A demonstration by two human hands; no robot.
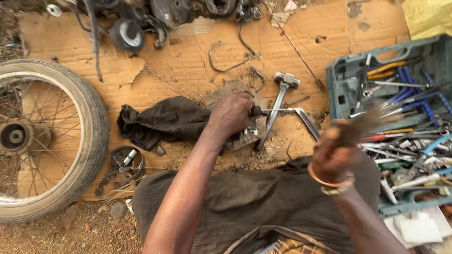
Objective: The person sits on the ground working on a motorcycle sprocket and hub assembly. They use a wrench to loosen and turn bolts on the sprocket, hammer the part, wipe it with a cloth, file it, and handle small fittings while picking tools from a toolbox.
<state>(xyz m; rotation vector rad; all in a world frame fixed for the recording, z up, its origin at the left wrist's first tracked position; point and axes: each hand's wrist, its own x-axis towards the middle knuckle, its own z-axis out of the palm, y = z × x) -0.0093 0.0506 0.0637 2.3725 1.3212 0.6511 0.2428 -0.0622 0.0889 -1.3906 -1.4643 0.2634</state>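
Dark cloth over the person's lap [263, 197] fills the bottom of the view, with both bare forearms reaching out from it over a sheet of worn cardboard [188, 66] spread on the dirt ground. On the person's left, the left hand [230, 115] is closed tight around a small dusty metal part [247, 134], pressing it down on the cardboard just beside a crumpled black rag [162, 120]; a thin metal rod with a bent end [292, 113] sticks out to the right from that fist. Just beyond the rod lies a steel hammer [278, 103], its head pointing away from the person. To the right, the right hand [332, 153], wearing an orange bangle [325, 181] and a metal bracelet at the wrist, is raised above the cardboard and blurred; its fingers are curled around a brush [362, 124] whose bristles smear across the picture. A grey-green plastic tool case [343, 80] at the right edge holds a jumble of screwdrivers, pliers and spanners with blue, orange and red handles. At the left edge a spoked motorcycle wheel with its tyre [89, 117] lies flat on the ground, and a small round metal assembly [125, 162] sits between it and the lap. Dark engine parts [165, 14] crowd the top of the cardboard.
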